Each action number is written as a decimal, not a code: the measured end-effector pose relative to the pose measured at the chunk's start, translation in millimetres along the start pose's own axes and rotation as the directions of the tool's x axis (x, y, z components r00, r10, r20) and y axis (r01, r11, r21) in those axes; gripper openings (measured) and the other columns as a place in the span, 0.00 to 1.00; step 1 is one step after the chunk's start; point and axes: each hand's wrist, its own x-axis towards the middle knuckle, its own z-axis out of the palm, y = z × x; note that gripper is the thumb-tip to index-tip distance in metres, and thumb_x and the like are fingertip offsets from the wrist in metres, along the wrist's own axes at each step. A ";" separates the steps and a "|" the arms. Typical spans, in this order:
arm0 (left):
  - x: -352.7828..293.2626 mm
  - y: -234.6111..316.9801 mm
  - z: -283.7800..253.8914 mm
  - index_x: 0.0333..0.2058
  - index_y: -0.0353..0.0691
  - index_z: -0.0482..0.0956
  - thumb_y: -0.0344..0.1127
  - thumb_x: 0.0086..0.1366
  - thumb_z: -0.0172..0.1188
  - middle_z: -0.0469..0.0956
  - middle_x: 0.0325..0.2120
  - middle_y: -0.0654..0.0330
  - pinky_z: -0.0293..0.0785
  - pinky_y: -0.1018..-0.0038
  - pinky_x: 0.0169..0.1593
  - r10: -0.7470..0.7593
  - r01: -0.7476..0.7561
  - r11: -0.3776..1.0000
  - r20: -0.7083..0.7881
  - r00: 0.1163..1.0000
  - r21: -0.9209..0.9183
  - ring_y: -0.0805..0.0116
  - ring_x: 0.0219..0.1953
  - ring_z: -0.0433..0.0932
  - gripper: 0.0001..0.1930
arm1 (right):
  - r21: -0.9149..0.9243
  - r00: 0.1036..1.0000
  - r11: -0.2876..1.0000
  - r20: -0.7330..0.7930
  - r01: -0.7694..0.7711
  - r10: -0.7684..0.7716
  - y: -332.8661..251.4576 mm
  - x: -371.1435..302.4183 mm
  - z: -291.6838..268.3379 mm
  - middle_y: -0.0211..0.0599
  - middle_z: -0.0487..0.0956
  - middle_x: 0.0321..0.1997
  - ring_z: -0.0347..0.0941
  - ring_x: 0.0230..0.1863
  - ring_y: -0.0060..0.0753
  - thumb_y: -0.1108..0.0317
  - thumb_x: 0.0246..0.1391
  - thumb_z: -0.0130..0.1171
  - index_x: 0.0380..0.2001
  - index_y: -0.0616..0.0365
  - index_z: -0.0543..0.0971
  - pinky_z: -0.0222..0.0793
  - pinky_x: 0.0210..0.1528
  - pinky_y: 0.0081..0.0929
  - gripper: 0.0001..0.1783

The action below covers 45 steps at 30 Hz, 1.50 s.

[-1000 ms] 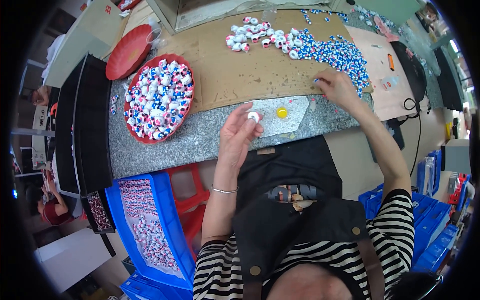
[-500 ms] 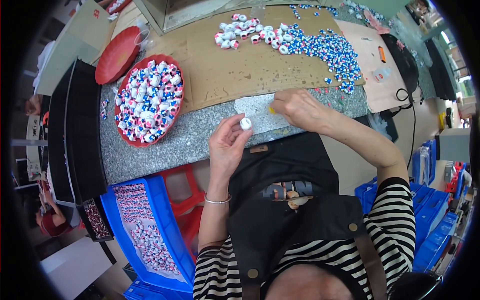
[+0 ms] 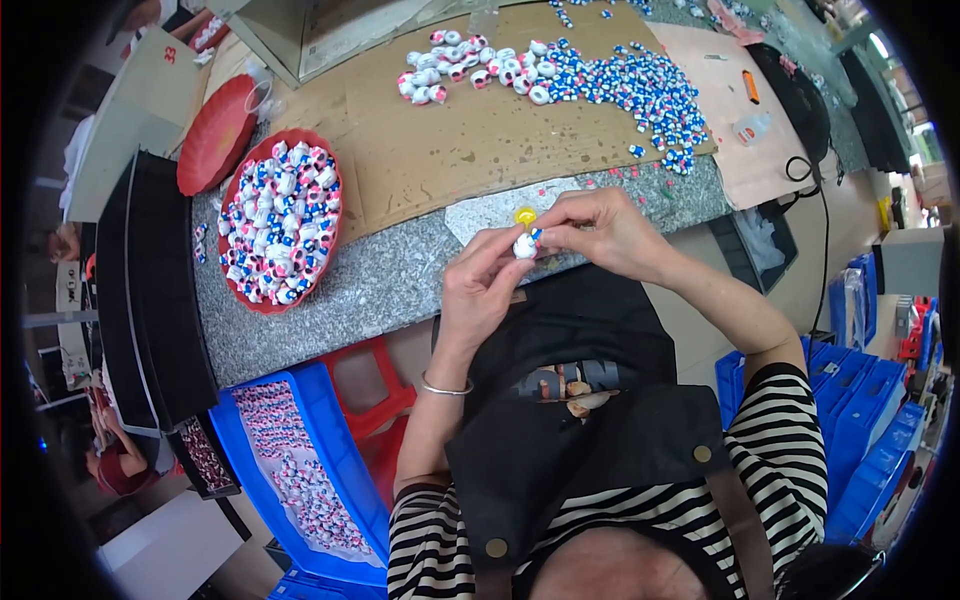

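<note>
Between thumb and fingers of my left hand (image 3: pixel 478 292) is a small white figurine piece (image 3: pixel 523 247). My right hand (image 3: pixel 612 235) pinches a tiny blue-and-white piece (image 3: pixel 536 236) and holds it against the white one, above the counter's near edge. Just beyond the fingertips, a small yellow round cap (image 3: pixel 525 215) rests on a pale speckled sheet (image 3: pixel 478 214). Farther off on the cardboard (image 3: pixel 400 150) lie a cluster of white-and-pink pieces (image 3: pixel 452 62) and a large spread of small blue-and-white pieces (image 3: pixel 640 90).
A red scalloped bowl (image 3: pixel 333 222) full of white, pink and blue figures stands left; another red dish (image 3: pixel 215 140) is behind it. Below left sits a blue crate (image 3: pixel 345 450) of figures. An orange cutter (image 3: pixel 751 87) and a clear bottle (image 3: pixel 752 128) lie right.
My right hand has come from the yellow cap to the left hand, bringing a small blue-and-white piece against the white one. The cap now lies uncovered. The view has shifted slightly.
</note>
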 end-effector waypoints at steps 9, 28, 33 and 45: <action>15.4 22.6 -11.7 0.47 0.30 0.77 0.25 0.66 0.51 0.75 0.30 0.61 0.72 0.81 0.35 -0.225 0.301 0.914 0.278 0.934 -0.272 0.77 0.31 0.75 0.13 | -0.191 0.928 0.913 -0.031 0.359 -0.372 -9.6 -3.5 0.8 0.41 0.79 0.27 0.77 0.28 0.42 0.72 0.48 0.64 0.32 0.60 0.82 0.71 0.31 0.32 0.07; 108.0 26.9 -86.8 0.40 0.33 0.76 0.23 0.55 0.58 0.76 0.36 0.48 0.74 0.63 0.43 0.208 -0.046 0.686 -0.136 0.969 0.726 0.51 0.38 0.77 0.12 | -0.819 0.923 0.567 -0.144 0.091 -0.356 54.0 -1.4 -109.1 0.45 0.77 0.35 0.75 0.37 0.50 0.79 0.46 0.57 0.36 0.61 0.79 0.72 0.39 0.38 0.11; 171.4 -18.0 -52.0 0.40 0.34 0.77 0.29 0.58 0.56 0.76 0.36 0.43 0.74 0.55 0.40 0.331 -0.125 0.478 -0.046 0.943 0.870 0.43 0.34 0.77 0.10 | -0.741 0.908 0.650 -0.138 0.170 -0.395 51.1 15.0 -95.9 0.45 0.76 0.35 0.75 0.38 0.50 0.79 0.43 0.59 0.36 0.62 0.78 0.72 0.38 0.39 0.13; 201.8 -85.5 -77.9 0.49 0.34 0.72 0.25 0.60 0.50 0.73 0.43 0.40 0.69 0.55 0.48 0.114 -0.191 0.166 0.173 0.978 0.968 0.42 0.45 0.72 0.17 | -0.922 0.853 0.348 -0.038 0.171 -0.520 82.8 61.2 -94.2 0.50 0.77 0.18 0.77 0.24 0.49 0.71 0.33 0.57 0.12 0.62 0.77 0.71 0.24 0.43 0.06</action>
